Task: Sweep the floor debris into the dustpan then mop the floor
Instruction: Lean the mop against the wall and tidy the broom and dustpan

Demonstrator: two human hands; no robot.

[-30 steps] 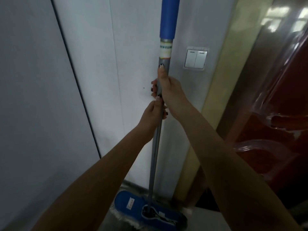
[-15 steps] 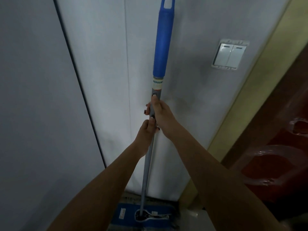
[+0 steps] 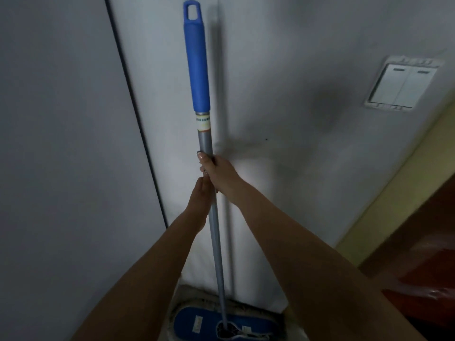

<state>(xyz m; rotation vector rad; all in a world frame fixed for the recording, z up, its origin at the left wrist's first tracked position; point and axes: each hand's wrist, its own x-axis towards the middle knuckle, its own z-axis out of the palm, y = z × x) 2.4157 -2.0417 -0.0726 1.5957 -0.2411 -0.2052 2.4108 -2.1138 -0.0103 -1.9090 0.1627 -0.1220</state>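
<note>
a pale grey wall [image 3: 61, 143] fills most of the view, split by a thin dark vertical seam [image 3: 138, 134]. at the right edge runs a yellowish door frame [image 3: 394, 193] with a dark reddish door [image 3: 418, 242] beside it. two bare forearms reach up from the bottom of the view toward the middle. a mop [image 3: 216, 242] stands almost upright just in front of the wall, with a grey pole and a blue grip [image 3: 197, 65] at the top that ends in a hanging loop. its flat blue mop head [image 3: 202, 326], fringed in white, lies on the floor at the foot of the wall. the right hand [image 3: 222, 174] is wrapped around the grey pole below the grip. the left hand [image 3: 198, 200] lies against the pole just beneath it, touching it; its fingers are hidden, so its hold cannot be told. a white double light switch [image 3: 401, 86] sits on the wall to the right. a small pale label [image 3: 203, 122] rings the pole under the grip.
</note>
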